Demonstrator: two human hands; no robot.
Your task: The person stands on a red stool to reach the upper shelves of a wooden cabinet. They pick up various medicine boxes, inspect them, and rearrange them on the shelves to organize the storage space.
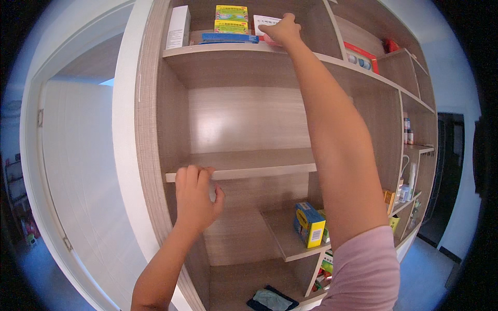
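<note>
My right hand [284, 31] reaches up to the top shelf, its thumb across the front of a white box [263, 22] with red on its lower part. The fingers close around the box's right side, partly hidden by the hand. Left of it are two stacked yellow-green boxes [231, 19] and flat blue boxes [228, 38]. A tall white box [178, 28] leans at the shelf's left end. Lower down, my left hand [198, 194] hooks its fingers over the front edge of the middle shelf [259, 172], with the thumb apart below the board.
A blue and yellow box [309, 225] stands on a lower shelf board. A dark cloth item [272, 299] lies in the bottom compartment. Bottles and small packages fill the shelves at right. A red-framed box [360, 58] is at upper right. A white door [78, 192] stands left.
</note>
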